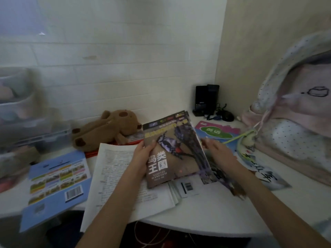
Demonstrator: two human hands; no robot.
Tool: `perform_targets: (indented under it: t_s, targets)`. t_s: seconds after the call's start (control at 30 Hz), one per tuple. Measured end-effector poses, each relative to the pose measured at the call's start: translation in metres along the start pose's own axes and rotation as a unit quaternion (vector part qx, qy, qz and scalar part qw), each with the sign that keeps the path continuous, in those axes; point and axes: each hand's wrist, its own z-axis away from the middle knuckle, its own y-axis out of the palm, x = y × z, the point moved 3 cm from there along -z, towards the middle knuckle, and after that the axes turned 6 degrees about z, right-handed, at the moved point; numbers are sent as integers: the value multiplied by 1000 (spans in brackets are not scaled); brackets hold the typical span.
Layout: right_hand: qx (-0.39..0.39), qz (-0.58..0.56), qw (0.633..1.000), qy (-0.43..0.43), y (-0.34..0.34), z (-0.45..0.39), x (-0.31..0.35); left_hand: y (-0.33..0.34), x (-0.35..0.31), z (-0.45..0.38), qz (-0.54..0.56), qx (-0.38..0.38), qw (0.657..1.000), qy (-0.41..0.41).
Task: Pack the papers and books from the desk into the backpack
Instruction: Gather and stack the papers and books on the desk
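My left hand [143, 158] grips the left edge of a dark bird book [172, 151] and holds it tilted up above the desk. At the book's right edge, my right hand [220, 154] has its fingers spread and grips nothing. Printed white papers [116, 178] lie under the book. A blue book [57, 179] lies at the left, overhanging the desk edge. A pink and green English book [218, 131] lies behind my right hand. More sheets with black brush writing [265, 174] lie at the right. The pale dotted backpack [293, 111] stands open at the far right.
A brown plush toy [107, 131] lies on a red book at the back. Clear plastic drawers [23, 108] stand at the left. A black device with cables [207, 101] sits in the corner. The white desk [206, 213] has a curved front edge.
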Motion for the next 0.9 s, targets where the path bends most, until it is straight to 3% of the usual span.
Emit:
perform_targets:
  t_s: [0.07,0.13,0.2,0.3,0.47,0.6,0.67,0.9]
  targets:
    - [51,222,973,-27,-6,5,-22,-4,-3,-3,60,5,998,-22]
    - [101,347,933,-10,-6,9,-42,-5,-1,-1,125,15,990,-59]
    - [72,343,937,-4,-8,11,-48,-6,-2,6,173,34,980,-91]
    - [-27,330,942,-47,-15,11,-40,10,-17,28,254,162,951,-73]
    - [-136,406,903,-28,-28,15,-37,16,-27,45,322,89,938,-90]
    - [-220,326,919,-19,-30,14,-33,5,-14,27,329,45,936,-116]
    - [-228,325,917,-33,-29,13,-34,3,-15,24,323,46,938,-118]
    - [-140,410,895,-108,-20,11,-33,1,-17,26,344,50,931,-110]
